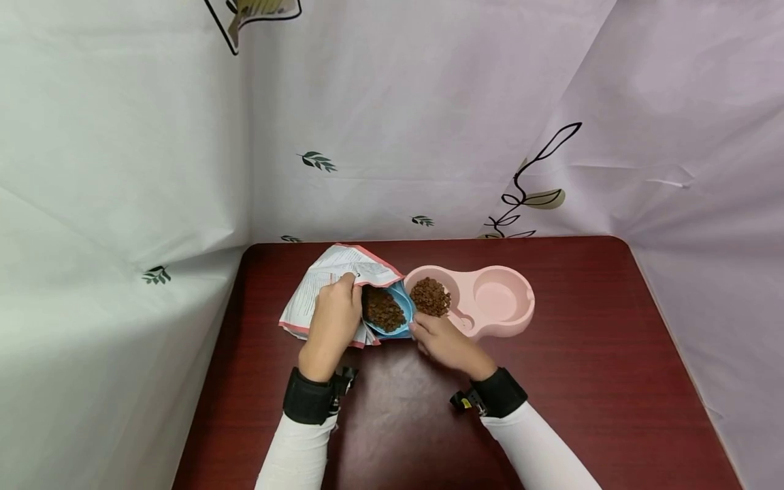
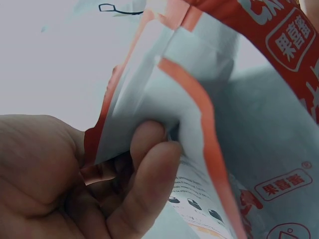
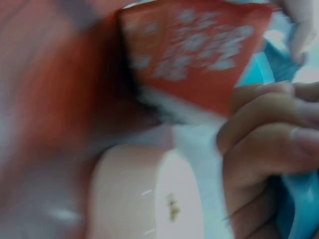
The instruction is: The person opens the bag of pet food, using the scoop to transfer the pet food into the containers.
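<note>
At the left lies the white-and-red bag (image 1: 318,291), its edge pinched by the left hand (image 1: 333,314). Just right of that hand, at the bag's mouth, is the blue scoop (image 1: 401,297), filled with brown pellets (image 1: 384,311). The right hand (image 1: 449,342) curls round the scoop's handle, near the pink double bowl (image 1: 467,284), whose left basin holds more pellets.
</note>
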A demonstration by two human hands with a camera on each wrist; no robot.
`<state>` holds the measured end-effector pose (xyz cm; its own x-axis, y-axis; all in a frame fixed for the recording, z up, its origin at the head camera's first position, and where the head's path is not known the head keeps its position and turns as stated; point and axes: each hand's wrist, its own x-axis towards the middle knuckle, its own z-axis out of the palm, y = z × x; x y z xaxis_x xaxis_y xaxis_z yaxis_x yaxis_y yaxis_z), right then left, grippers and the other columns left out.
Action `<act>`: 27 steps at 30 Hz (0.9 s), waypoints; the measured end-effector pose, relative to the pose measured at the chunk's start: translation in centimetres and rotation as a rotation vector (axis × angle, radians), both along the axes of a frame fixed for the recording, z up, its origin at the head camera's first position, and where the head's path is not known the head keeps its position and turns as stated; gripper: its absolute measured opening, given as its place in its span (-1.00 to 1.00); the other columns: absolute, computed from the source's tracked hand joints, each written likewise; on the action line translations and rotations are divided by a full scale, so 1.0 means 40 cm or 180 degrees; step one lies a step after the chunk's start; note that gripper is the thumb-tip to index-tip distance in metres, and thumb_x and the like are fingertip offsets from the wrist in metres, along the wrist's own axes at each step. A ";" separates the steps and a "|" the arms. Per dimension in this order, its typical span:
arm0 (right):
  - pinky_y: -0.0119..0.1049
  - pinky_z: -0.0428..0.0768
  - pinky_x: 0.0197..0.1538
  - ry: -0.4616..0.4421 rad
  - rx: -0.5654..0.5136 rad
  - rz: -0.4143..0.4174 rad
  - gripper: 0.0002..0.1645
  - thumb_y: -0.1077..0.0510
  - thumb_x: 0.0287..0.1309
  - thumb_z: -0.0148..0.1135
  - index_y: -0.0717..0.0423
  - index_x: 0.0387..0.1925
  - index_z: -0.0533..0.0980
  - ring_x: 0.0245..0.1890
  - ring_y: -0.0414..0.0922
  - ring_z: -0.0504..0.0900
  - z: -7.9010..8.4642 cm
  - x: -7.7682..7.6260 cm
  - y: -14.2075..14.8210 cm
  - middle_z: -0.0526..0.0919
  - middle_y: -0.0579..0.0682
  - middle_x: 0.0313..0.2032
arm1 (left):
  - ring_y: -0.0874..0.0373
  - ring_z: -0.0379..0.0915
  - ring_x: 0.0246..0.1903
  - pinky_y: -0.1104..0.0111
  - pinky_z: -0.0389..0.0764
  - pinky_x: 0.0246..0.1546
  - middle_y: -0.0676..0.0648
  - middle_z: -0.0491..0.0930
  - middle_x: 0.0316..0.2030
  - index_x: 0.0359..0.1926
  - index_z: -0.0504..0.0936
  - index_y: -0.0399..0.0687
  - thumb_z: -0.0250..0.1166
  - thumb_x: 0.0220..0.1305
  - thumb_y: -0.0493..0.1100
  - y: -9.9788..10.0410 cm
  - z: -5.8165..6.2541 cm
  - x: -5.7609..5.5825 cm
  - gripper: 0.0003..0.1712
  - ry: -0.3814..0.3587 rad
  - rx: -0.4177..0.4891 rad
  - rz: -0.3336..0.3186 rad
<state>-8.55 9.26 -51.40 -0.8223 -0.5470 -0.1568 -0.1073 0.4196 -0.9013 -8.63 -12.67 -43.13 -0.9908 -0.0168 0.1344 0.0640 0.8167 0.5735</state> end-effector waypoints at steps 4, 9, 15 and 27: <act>-0.42 0.36 -0.53 0.0036 -0.0378 -0.0060 -0.62 0.06 0.64 -0.09 0.16 -0.34 0.43 -0.70 -0.29 0.35 -0.054 0.014 0.009 0.39 -0.16 -0.64 | 0.12 0.25 -0.71 0.34 0.26 -0.65 -0.05 0.33 -0.67 -0.32 0.54 -0.23 0.06 0.56 -0.28 -0.001 0.000 -0.002 -0.76 -0.0018 0.0028 -0.0012; -0.43 0.35 -0.56 0.0145 -0.0573 -0.0050 -0.62 0.08 0.63 -0.08 0.14 -0.38 0.40 -0.70 -0.32 0.34 -0.080 0.022 0.014 0.38 -0.17 -0.65 | 0.13 0.24 -0.73 0.36 0.25 -0.67 -0.05 0.33 -0.67 -0.27 0.55 -0.25 0.06 0.57 -0.27 0.002 -0.005 0.000 -0.77 -0.0028 0.0036 -0.0014; -0.45 0.33 -0.59 0.0025 -0.0665 -0.0012 -0.61 0.09 0.64 -0.11 0.16 -0.38 0.38 -0.71 -0.32 0.31 -0.070 0.024 0.016 0.37 -0.14 -0.64 | 0.10 0.31 -0.68 0.31 0.33 -0.61 -0.11 0.42 -0.64 -0.27 0.57 -0.26 0.10 0.54 -0.27 -0.001 -0.004 -0.004 -0.79 0.0011 -0.0010 0.0000; -0.48 0.22 -0.70 -0.0561 -0.0780 0.0267 -0.61 0.06 0.67 -0.20 0.26 -0.22 0.38 -0.74 -0.33 0.21 0.053 0.043 0.159 0.33 -0.09 -0.58 | 0.13 0.15 -0.70 0.33 0.19 -0.63 -0.03 0.25 -0.68 -0.37 0.49 -0.21 0.05 0.56 -0.27 -0.013 0.001 -0.011 -0.73 0.0014 0.0046 0.0001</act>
<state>-6.85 15.61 -49.26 -0.7445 -0.6510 -0.1479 0.0344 0.1839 -0.9824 -9.08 -13.18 -43.08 -0.9902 -0.0191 0.1385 0.0662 0.8084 0.5849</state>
